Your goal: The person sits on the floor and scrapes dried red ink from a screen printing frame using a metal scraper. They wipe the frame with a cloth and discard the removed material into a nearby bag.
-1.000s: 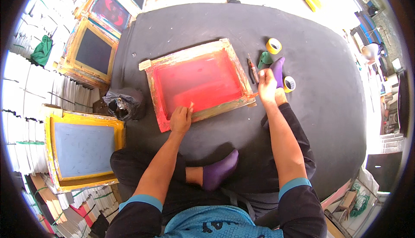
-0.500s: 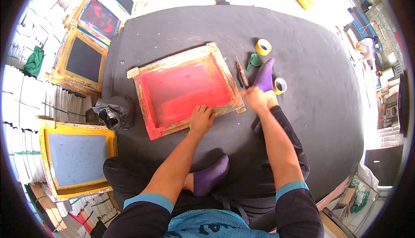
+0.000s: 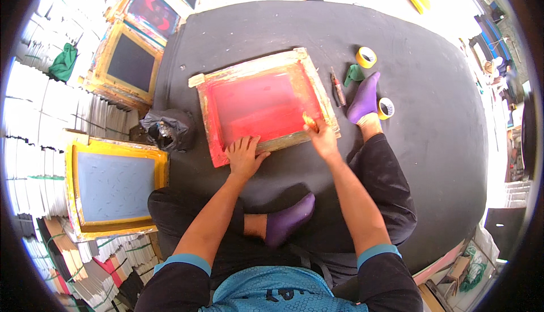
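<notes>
A wooden screen-printing frame (image 3: 272,68) with red mesh and red-smeared inner edges lies slightly tilted on the black surface. My left hand (image 3: 245,156) rests on its near rim, fingers spread over the wood and the mesh edge. At the near right corner, my right hand (image 3: 323,140) is closed around a small yellow-orange piece (image 3: 310,122), held against or just above the red inner edge; its kind is not clear. Right of the frame lie a slim red-brown tool (image 3: 338,90), maybe a cutter, and a green cloth scrap (image 3: 354,74).
Two yellow tape rolls, one far (image 3: 366,57) and one near (image 3: 386,108), flank my outstretched purple-socked foot (image 3: 364,97). A black plastic bag (image 3: 169,131) sits left of the frame. More screen frames, including a yellow one (image 3: 73,184), lean by stacked paper (image 3: 34,114) at left.
My right hand has moved left from beside my foot to the frame's near right corner, where the yellow-orange piece now shows. My left hand stays on the near rim, fingers wider. The view has shifted.
</notes>
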Demonstrator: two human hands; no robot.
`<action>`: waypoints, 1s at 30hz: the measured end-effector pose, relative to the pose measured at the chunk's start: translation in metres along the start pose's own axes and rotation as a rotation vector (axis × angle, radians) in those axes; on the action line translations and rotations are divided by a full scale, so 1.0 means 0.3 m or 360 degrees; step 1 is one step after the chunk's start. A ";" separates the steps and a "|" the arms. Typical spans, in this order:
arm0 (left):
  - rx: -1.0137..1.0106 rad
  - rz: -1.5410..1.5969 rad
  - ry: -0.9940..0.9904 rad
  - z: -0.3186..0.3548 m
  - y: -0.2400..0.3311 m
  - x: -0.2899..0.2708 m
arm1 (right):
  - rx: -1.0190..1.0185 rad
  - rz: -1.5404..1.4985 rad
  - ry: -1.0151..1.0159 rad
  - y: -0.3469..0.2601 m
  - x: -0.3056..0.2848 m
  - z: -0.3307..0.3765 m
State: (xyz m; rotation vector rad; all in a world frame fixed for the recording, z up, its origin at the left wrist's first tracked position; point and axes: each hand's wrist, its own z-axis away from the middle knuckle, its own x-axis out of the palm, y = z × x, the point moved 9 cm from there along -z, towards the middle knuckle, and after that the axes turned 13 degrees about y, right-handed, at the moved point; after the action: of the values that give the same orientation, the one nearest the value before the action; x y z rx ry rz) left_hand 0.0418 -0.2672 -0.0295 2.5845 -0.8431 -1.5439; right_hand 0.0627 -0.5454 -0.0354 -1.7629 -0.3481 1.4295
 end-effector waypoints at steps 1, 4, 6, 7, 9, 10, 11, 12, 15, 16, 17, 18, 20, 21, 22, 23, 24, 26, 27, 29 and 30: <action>0.0035 -0.0029 0.0036 0.013 -0.028 -0.022 | 0.0018 -0.0023 0.0011 -0.021 0.043 0.054; 0.0098 -0.0106 0.0102 0.051 -0.103 -0.053 | -0.0015 0.0039 -0.0042 -0.097 0.179 0.199; 0.0090 -0.0149 0.0097 0.060 -0.138 -0.068 | -0.0168 0.0064 0.0005 -0.175 0.221 0.265; 0.0076 -0.0169 0.0056 0.063 -0.151 -0.068 | -0.0244 0.0075 0.0030 -0.209 0.231 0.285; 0.0050 -0.0207 -0.0025 0.066 -0.165 -0.061 | -0.0237 0.0220 -0.0020 -0.214 0.275 0.289; 0.0068 -0.0208 -0.0010 0.064 -0.164 -0.069 | -0.0199 0.0283 -0.0045 -0.214 0.289 0.289; 0.0087 -0.0208 0.0005 0.062 -0.165 -0.077 | -0.0162 0.0345 -0.0070 -0.214 0.301 0.289; 0.0104 -0.0211 0.0021 0.062 -0.173 -0.090 | -0.0143 0.0365 -0.0094 -0.213 0.313 0.291; -0.0081 0.0058 -0.0142 0.086 -0.258 -0.038 | -0.0135 0.0390 -0.0120 -0.203 0.325 0.289; -0.0226 0.0128 -0.0171 0.089 -0.288 -0.044 | -0.0163 0.0378 -0.0098 -0.201 0.322 0.286; -0.0372 0.0197 -0.0199 0.095 -0.320 -0.053 | -0.0191 0.0366 -0.0075 -0.200 0.320 0.281; -0.0517 0.0263 -0.0233 0.096 -0.339 -0.077 | -0.0145 0.0374 -0.0101 -0.187 0.327 0.277; -0.0647 0.0342 -0.0194 0.093 -0.376 -0.137 | -0.0128 0.0355 -0.0097 -0.174 0.325 0.272; -0.0716 0.0374 -0.0165 0.099 -0.404 -0.163 | -0.0128 0.0341 -0.0099 -0.181 0.327 0.271; -0.0688 0.0353 -0.0193 0.124 -0.423 -0.149 | -0.0118 0.0358 -0.0102 -0.183 0.330 0.272; -0.0759 0.0461 -0.0107 0.131 -0.440 -0.151 | -0.0107 0.0376 -0.0105 -0.184 0.331 0.273; -0.0831 0.0574 -0.0023 0.132 -0.441 -0.146 | -0.0093 0.0401 -0.0109 -0.178 0.331 0.275; -0.1000 0.0876 0.0080 0.137 -0.454 -0.119 | -0.0113 0.0402 -0.0119 -0.177 0.339 0.270; -0.1094 0.1064 0.0102 0.139 -0.468 -0.091 | -0.0125 0.0401 -0.0121 -0.177 0.343 0.264; -0.1216 0.1433 0.0120 0.156 -0.469 -0.040 | -0.0112 0.0386 -0.0142 -0.173 0.352 0.260; -0.1240 0.1615 0.0115 0.154 -0.452 -0.020 | -0.0106 0.0377 -0.0150 -0.170 0.356 0.255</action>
State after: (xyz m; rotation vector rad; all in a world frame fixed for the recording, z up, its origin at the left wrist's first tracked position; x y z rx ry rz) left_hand 0.0610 -0.1367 -0.0861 1.3000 -1.0130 -1.0949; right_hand 0.0410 -0.4113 -0.0723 -1.8421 -0.2443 1.6891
